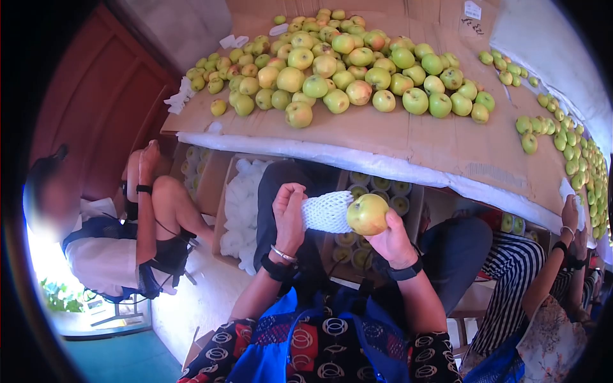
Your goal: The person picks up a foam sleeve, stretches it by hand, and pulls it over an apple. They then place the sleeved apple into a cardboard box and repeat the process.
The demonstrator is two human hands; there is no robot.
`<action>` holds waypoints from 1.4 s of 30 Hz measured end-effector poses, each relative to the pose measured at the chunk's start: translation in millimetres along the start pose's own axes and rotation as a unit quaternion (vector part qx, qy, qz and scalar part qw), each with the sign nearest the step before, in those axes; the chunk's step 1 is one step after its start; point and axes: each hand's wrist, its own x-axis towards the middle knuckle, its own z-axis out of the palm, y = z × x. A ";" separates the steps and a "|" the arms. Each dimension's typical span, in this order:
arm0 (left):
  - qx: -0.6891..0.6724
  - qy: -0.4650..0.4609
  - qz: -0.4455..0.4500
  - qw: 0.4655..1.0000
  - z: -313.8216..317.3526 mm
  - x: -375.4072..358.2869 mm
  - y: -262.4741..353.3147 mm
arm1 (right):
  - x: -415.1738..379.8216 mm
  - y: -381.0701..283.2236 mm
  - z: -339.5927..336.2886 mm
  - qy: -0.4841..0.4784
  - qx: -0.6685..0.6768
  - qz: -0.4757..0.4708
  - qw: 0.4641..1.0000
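My left hand (289, 218) pinches the closed-up left end of a white foam net sleeve (324, 212). The sleeve is stretched sideways, and its right end meets a yellow-green apple (367, 214). My right hand (394, 240) holds that apple from the right and below, with the thumb and fingers round it. Both hands are above my lap, in front of the table edge. Behind them a large heap of green and yellow apples (324, 66) lies on the cardboard-covered table (345, 135).
Below the table edge stand a box of white foam nets (247, 217) and a box of packed apples (345, 255). A person (105, 249) sits at the left. Another person's hand (569, 214) is at the right, near more apples (584, 172).
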 end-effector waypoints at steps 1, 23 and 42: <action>0.015 0.012 0.017 1.000 1.8 0.6 -1.2 | -0.1 1.6 0.9 0.013 0.055 -0.003 0.998; 0.082 -0.113 -0.038 0.990 25.2 -21.0 -6.3 | 14.6 10.2 6.4 0.084 -0.097 -0.058 0.990; 0.122 -0.139 0.032 0.982 27.1 -26.0 -6.0 | 22.5 -5.0 17.1 0.166 -0.615 -0.237 0.733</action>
